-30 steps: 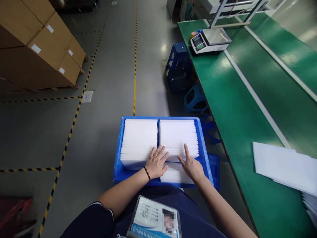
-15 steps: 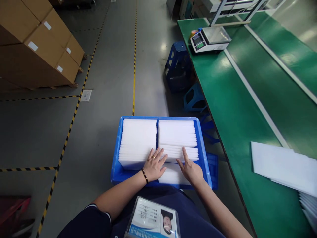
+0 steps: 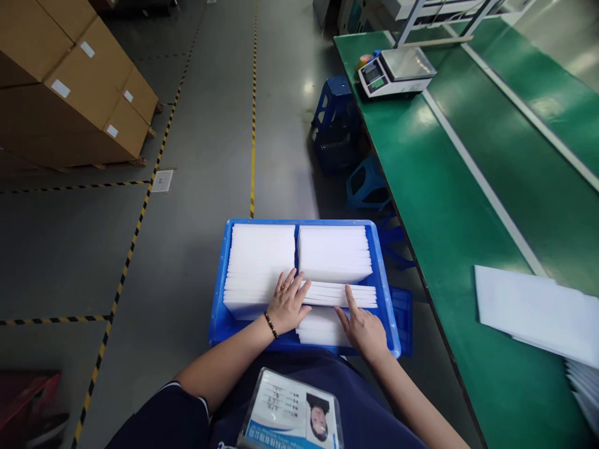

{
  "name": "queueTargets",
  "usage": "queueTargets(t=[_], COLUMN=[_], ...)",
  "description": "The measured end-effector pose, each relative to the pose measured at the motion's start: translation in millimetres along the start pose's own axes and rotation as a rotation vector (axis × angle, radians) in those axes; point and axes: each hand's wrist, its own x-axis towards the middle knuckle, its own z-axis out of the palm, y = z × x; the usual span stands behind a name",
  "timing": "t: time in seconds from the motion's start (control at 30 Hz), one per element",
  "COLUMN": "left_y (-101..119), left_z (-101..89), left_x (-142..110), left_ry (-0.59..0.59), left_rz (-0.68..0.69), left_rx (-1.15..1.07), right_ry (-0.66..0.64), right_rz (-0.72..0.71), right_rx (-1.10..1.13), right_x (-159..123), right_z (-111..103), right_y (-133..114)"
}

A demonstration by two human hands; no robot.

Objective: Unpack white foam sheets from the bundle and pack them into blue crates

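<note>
A blue plastic crate (image 3: 218, 312) rests in front of me, packed with two rows of thin white foam sheets (image 3: 259, 255) standing on edge. My left hand (image 3: 286, 302) lies with fingers spread on the near end of the left row and the gap between rows. My right hand (image 3: 362, 327) has its index finger stretched along a bundle of the right row's sheets (image 3: 339, 293), which leans toward me; its other fingers curl on the near sheets. A gap shows between that bundle and the upright sheets behind it.
A green workbench (image 3: 449, 206) runs along the right with a weighing scale (image 3: 395, 72) at its far end and loose white sheets (image 3: 533, 308) near me. Blue stools (image 3: 337, 118) stand beside the bench. Stacked cardboard boxes (image 3: 75, 87) sit at left behind hazard tape.
The near bundle of sheets in the right row has been pulled toward me, tipping down and opening a gap. Both hands slid slightly nearer with it.
</note>
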Motion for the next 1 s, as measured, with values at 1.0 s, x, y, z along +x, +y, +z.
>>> queueTargets(t=[1.0], left_y=[10.5], left_z=[21.1], left_x=[11.3], left_ry=[-0.104], left_rz=[0.168], left_rx=[-0.026], right_ry=[-0.105], right_rz=[0.17], right_rx=[0.065], right_x=[72.5], right_z=[-28.1], right_y=[3.9])
